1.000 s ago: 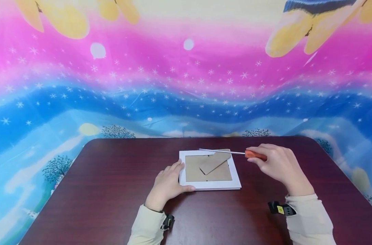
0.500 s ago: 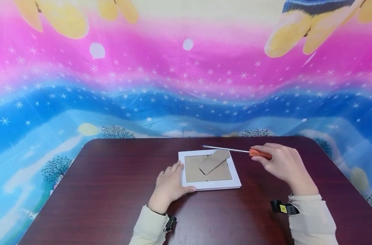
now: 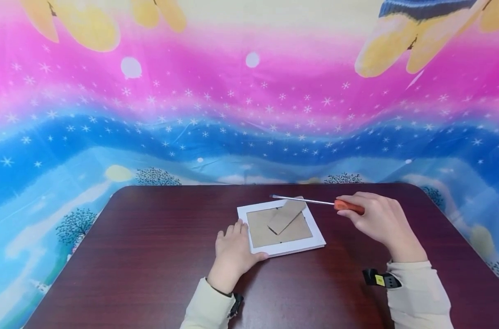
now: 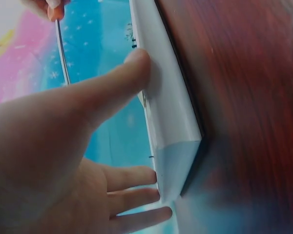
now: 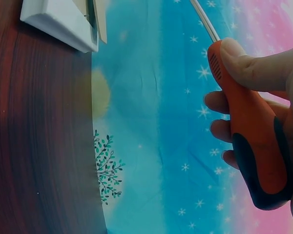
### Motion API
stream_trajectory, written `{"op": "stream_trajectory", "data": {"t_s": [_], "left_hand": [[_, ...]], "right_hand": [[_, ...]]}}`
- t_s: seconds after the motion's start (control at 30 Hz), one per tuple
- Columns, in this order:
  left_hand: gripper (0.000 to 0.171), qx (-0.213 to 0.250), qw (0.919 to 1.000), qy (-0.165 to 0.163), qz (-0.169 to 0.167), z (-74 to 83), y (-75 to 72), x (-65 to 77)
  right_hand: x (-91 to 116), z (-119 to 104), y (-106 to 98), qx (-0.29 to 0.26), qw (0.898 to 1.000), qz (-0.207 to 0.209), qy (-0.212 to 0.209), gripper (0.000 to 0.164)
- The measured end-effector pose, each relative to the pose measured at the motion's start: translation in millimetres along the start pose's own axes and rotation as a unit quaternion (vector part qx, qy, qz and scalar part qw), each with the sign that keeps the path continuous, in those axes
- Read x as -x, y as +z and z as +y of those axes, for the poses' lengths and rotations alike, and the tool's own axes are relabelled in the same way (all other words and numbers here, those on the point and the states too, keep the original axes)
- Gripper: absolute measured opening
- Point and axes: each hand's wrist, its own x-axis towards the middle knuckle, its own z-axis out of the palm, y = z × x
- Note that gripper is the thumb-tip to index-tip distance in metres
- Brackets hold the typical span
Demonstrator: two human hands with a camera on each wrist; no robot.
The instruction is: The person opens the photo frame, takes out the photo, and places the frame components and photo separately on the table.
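A white picture frame [image 3: 315, 228] lies back side up on the table, its brown backing board [image 3: 259, 230] showing. Slantwise across the board lies a brown stand leg [image 3: 289, 215], reaching over the far edge. My left hand [image 3: 235, 249] is at the near left corner, thumb along the front edge and straight fingers against the left side. In the left wrist view the thumb [image 4: 137, 66] touches the frame's outer side. My right hand [image 3: 383, 221] grips a flat-tipped screwdriver [image 5: 256, 126] by its orange and black handle. The metal shaft points left, above the frame's far edge.
A dark reddish-brown table [image 3: 151, 256] with rounded far corners carries everything. Behind it hangs a colourful cloth [image 3: 216, 105] with snowflakes and trees. Black straps with small devices are on both wrists, over light sleeves [image 3: 418, 292].
The screwdriver lifted slightly and shifted right, then stayed still. My left hand moved right and turned the picture frame a little counterclockwise on the table.
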Motion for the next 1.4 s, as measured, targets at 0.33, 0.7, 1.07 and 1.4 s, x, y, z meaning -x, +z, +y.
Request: {"op": "stream_trajectory", "data": {"t_s": [0.33,0.7,1.07,1.4], "left_hand": [[0.102,-0.063,0.9978,-0.019,-0.004,15.7,-1.9,5.8],[0.083,0.046,0.9976,0.047,0.018,-12.7,-7.6,3.8],[0.06,0.141,0.9774,0.156,0.015,-44.5,1.3,-9.4],[0.069,0.103,0.9807,0.155,0.06,-45.6,8.8,-13.8]], "right_hand": [[0,-3,2,-0.002,1.0,-0.013,0.009,0.037],[-2,-5,5,-0.002,1.0,-0.013,0.004,0.036],[-1,-6,3,0.003,1.0,-0.025,0.015,0.035],[-1,-6,2,-0.002,1.0,-0.02,0.01,0.035]]}}
